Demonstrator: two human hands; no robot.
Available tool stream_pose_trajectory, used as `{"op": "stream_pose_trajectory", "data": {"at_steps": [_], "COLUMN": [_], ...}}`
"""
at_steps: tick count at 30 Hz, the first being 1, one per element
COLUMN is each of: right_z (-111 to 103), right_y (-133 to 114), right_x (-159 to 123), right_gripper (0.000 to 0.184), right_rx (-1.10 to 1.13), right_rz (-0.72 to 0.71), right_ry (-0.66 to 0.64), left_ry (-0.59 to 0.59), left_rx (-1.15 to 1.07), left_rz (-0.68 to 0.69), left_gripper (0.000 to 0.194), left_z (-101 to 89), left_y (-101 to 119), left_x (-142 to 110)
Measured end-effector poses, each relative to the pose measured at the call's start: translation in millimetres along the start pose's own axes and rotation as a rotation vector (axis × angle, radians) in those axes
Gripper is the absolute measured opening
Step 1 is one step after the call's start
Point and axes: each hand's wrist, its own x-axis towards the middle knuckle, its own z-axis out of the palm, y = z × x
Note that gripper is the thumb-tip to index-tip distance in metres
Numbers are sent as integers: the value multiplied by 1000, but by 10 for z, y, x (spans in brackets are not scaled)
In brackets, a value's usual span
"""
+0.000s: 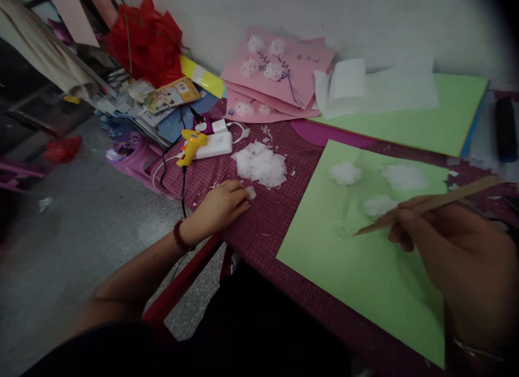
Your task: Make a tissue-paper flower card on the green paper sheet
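Here, the right hand (454, 242) grips a slim wooden stick (458, 197), its pointed end over the green sheet (324, 269) on the bench (259, 236), near three white paper clusters (344, 173). The left hand (222, 207), fingers bent, touches a small white square (252, 192) beside the white paper pile (260, 163); whether it is pinched, I cannot tell.

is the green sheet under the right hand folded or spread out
Spread out: the green sheet lies flat on the checked cloth, with white tufts on top.
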Motion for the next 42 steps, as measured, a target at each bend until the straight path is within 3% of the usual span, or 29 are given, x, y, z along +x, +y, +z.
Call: {"op": "stream_pose_trajectory", "data": {"at_steps": [3,6,10,14,18,22,26,31,36,42], "right_z": [2,5,17,17,6,13,66,177,187,165], "right_y": [9,2,-51,-68,-19,-82,-262,-315,-258,-264], "right_x": [-4,-6,-15,-12,4,-36,-139,-204,-189,-177], "right_gripper": [19,18,17,14,13,21,21,19,17,19], "right_rx": [15,7,7,19,38,145,296,215,171,171], "right_rz": [-8,-2,-7,-10,-26,-24,73,55,46,74], "right_ry": [-15,4,14,-6,-40,-109,-267,-355,-302,-313], "left_ry": [-76,-53,92,20,-76,-162,-266,-401,-424,-411], "left_rx": [171,117,-371,-935,-1148,-1251,-1297,-1318,-1373,-1382], "left_rz": [37,-5,-245,-400,-404,-338,-254,-131,-97,-220], "left_gripper": [20,19,9,11,19,19,17,17,23,22], "left_z": [16,20,-72,-212,-260,-254,-236,-140,-87,-174], "left_y": [45,1,-108,-60,165,455,764,1063,1110,993], "left_x": [-5,41,129,226,377,591,825,1035,1063,974]}}
